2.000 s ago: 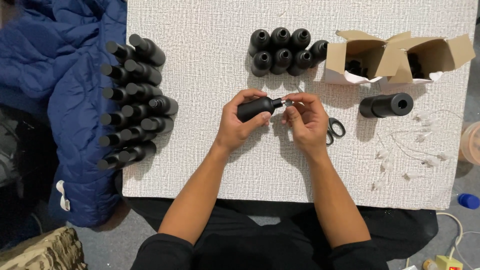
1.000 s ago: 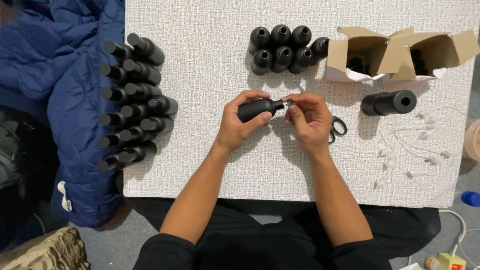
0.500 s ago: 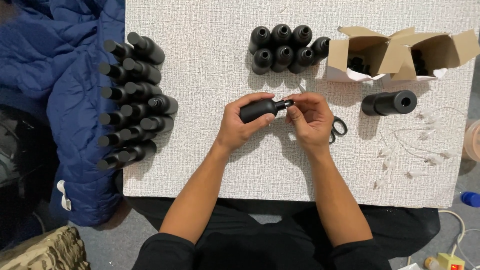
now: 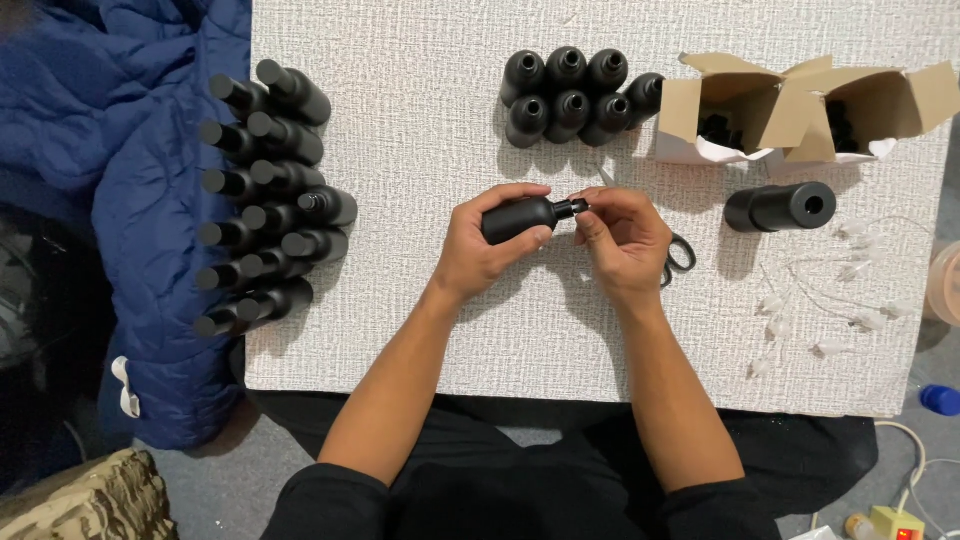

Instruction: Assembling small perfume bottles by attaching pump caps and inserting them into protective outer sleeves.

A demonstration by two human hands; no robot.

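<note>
My left hand [image 4: 478, 250] is closed around the matte black plastic bottle [image 4: 522, 218], held above the white textured desk [image 4: 400, 300]; since a moment ago nothing moves much; my right hand [image 4: 625, 240] keeps pinching at its neck.

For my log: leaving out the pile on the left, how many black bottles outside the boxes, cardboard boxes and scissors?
Black bottles: 9 (7 clustered, 1 held, 1 lying alone)
Cardboard boxes: 2
Scissors: 1
Total: 12
</note>
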